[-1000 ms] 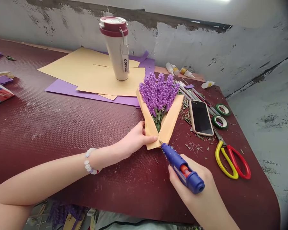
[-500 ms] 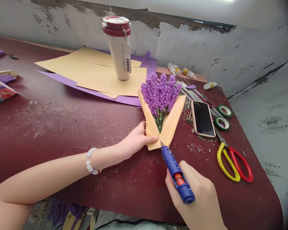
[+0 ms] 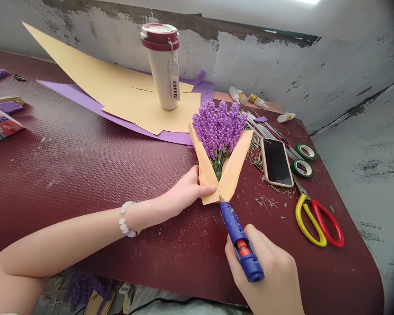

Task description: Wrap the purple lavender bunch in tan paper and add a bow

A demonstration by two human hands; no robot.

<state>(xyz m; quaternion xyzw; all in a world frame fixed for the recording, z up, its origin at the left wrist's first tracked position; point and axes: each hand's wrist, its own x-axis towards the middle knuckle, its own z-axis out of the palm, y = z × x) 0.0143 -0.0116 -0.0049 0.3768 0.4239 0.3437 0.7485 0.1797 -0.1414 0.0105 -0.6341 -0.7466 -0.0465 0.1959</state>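
The left hand (image 3: 187, 191) grasps the lower left side of the tan paper wrap (image 3: 225, 177), thumb lying across its front, while the right hand (image 3: 265, 275) has its fingers (image 3: 251, 234) clenched around the blue hot glue gun (image 3: 239, 245). The gun's nozzle (image 3: 221, 199) sits at the wrap's bottom edge, just beside the left thumb. The purple lavender bouquet (image 3: 218, 129) lies in the wrap near the far right of the counter (image 3: 68, 175), its green stems (image 3: 218, 164) running down into the fold.

The closest danger is that thumb: a small slip of the nozzle, or hot glue seeping through the fold, could burn it. Loose pressure from the left hand could let the paper slide or the stems shift, leaving the fold stuck out of line. Glue could also string onto the counter or catch the dry stem trimmings (image 3: 265, 201) nearby. A tan card sheet (image 3: 151, 105) lifts high at its far left end; if it is dragged, the coffee tumbler (image 3: 162, 65) standing on it could tip.
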